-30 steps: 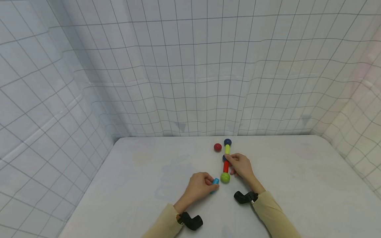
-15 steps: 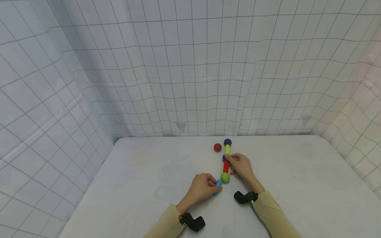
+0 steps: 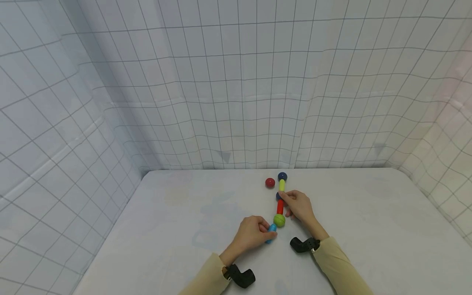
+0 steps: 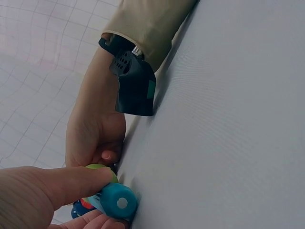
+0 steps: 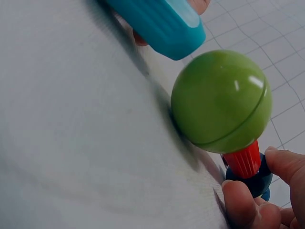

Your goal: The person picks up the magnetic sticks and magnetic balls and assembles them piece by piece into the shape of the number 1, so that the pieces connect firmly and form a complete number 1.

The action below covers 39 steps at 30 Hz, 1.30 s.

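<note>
My left hand point(image 3: 251, 232) pinches a light-blue rod point(image 3: 272, 229) between thumb and fingers, low over the white table. In the left wrist view a pale round spot shows on the end of the blue rod point(image 4: 119, 200). The rod's other end is right by a green ball point(image 5: 221, 98), the near end of a chain. From there the chain runs away through a red rod point(image 3: 280, 207), a dark blue ball point(image 3: 278, 196), a yellow-green rod point(image 3: 282, 185) and a second dark blue ball point(image 3: 282, 176). My right hand point(image 3: 300, 206) grips the middle dark blue ball, partly hiding it.
A loose red ball point(image 3: 270, 182) lies left of the chain's far end. The table point(image 3: 177, 233) ends at the back against a white gridded curtain point(image 3: 236, 102), which also hangs at both sides. Black camera mounts point(image 3: 241, 277) sit on both wrists.
My left hand has moved a little to the right with the blue rod, bringing the rod's end up to the green ball. My right hand and the chain have stayed in place.
</note>
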### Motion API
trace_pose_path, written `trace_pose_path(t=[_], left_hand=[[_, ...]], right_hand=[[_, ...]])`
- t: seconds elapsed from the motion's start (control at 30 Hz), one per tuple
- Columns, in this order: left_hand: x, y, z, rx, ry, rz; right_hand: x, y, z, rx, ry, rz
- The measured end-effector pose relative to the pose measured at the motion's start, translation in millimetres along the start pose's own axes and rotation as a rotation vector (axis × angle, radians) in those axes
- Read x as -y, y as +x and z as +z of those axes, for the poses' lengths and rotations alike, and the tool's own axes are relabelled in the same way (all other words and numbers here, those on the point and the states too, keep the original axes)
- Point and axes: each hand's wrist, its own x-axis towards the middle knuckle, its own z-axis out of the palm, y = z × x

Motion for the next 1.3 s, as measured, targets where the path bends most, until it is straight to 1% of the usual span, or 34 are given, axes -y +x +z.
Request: trace_pose_path(t=[0.3, 0.67, 0.9, 1.3], left_hand=[[-1.9, -0.7, 0.2, 0.001, -0.01, 0.001], [-0.7, 1.0, -1.1, 0.01, -0.024, -0.003], [0.4, 2.8, 0.6, 0.015, -0.024, -0.004], [-3.5, 1.7, 2.0, 0.024, -0.048, -0.002]], right_hand=[[-0.9, 0.2, 0.4, -0.003, 0.0, -0.004], [0.9, 1.2, 1.0, -0.006, -0.012, -0.003], [0.2, 2.0, 1.8, -0.008, -0.012, 0.003], [-1.1, 2.5, 1.7, -0.009, -0.005, 0.01]])
